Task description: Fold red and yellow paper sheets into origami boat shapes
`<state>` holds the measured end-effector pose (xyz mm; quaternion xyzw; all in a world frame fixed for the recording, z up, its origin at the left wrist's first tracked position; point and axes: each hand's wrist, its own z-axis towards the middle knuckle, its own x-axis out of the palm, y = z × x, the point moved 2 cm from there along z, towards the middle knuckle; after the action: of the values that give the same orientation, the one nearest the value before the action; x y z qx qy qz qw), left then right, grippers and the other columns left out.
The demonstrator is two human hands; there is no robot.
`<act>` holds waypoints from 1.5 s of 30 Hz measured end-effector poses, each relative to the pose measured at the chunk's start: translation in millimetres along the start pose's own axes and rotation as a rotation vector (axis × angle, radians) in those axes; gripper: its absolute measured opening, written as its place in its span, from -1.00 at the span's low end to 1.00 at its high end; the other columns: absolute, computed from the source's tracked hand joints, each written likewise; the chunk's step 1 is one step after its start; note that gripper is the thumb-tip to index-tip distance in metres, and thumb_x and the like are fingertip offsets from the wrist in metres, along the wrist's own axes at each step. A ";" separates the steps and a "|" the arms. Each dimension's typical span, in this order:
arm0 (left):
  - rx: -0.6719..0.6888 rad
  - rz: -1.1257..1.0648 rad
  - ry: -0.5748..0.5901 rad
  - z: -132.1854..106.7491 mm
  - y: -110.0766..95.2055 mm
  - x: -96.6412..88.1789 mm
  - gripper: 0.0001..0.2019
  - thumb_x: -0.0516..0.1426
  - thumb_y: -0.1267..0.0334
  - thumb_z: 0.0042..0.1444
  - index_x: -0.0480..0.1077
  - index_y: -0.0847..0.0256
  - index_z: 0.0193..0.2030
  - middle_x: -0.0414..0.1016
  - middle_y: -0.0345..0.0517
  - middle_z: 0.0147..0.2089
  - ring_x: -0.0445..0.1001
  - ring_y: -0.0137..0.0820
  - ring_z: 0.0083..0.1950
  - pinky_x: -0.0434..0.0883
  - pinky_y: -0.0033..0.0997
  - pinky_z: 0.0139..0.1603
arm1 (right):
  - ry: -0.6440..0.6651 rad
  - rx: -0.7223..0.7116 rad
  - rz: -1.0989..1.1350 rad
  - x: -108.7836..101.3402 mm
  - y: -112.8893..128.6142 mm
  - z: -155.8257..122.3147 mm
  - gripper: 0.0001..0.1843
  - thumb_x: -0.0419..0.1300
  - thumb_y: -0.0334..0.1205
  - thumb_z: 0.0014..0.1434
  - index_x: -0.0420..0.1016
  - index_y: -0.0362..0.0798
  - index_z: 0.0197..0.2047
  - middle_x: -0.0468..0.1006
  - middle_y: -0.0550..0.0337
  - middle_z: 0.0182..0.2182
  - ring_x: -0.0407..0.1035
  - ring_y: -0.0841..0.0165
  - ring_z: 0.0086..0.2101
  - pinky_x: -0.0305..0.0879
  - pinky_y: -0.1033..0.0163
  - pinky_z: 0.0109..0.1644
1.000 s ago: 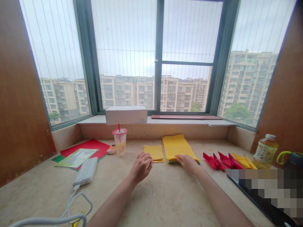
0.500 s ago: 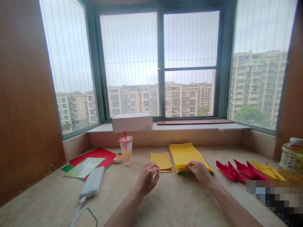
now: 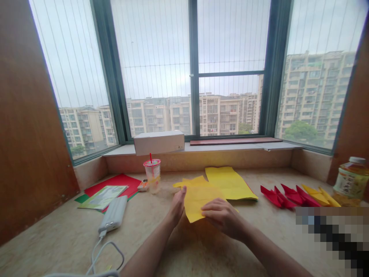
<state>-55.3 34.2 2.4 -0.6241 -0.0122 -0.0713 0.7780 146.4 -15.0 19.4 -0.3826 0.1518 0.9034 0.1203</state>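
A yellow sheet of paper is held up off the counter between both hands, slightly bent. My left hand pinches its left edge, thumb on the near face. On the lower right side my right hand grips the sheet with its fingers over the paper. Behind it a smaller yellow paper lies on the counter, mostly covered from view. To the right is a stack of coloured paper, yellow on top, with a red edge peeking out.
Red and yellow folded paper pieces lie at right, near a jar. At left are red paper, a white power bank with a cable, and a plastic cup with a straw. A white box sits on the sill.
My right hand has taken a yellow sheet off the stack and brought it left. My left hand, earlier empty beside the smaller paper, now grips the sheet too. The view has shifted slightly.
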 end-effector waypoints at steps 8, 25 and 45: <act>0.024 -0.111 0.039 2.4 -2.8 0.1 -0.54 0.27 0.10 0.02 0.40 0.25 0.03 0.60 0.09 -0.04 0.58 -0.14 -0.04 0.50 -0.22 -0.08 | -0.063 0.176 0.025 -11.3 -22.3 -7.7 -0.73 0.12 -0.09 0.33 0.60 0.06 -0.04 0.62 0.03 -0.06 0.48 0.19 -0.06 0.33 0.03 0.07; -0.062 -0.156 0.080 -5.2 -7.6 10.2 -0.34 0.32 -0.03 -0.01 0.21 0.14 0.17 0.63 -0.01 -0.12 0.62 -0.19 -0.16 0.53 -0.30 -0.19 | -0.339 0.753 0.948 -31.9 -75.8 -30.1 -0.47 0.38 0.09 0.01 0.51 -0.05 -0.04 0.65 0.01 -0.12 0.55 0.08 -0.13 0.51 0.02 -0.08; -0.198 -0.183 0.030 1.8 -13.6 -8.1 -0.42 0.05 -0.24 0.11 0.33 0.12 0.11 0.61 -0.06 -0.14 0.61 -0.18 -0.18 0.50 -0.23 -0.20 | -0.327 0.736 0.651 -21.1 -77.3 -34.7 -0.78 0.11 -0.32 -0.10 0.61 -0.03 -0.51 0.60 0.14 -0.36 0.48 0.26 -0.32 0.41 0.22 -0.26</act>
<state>-64.9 33.9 15.1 -0.6929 -0.0505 -0.1524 0.7029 209.2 41.7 -2.2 -0.1017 0.5498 0.8289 -0.0181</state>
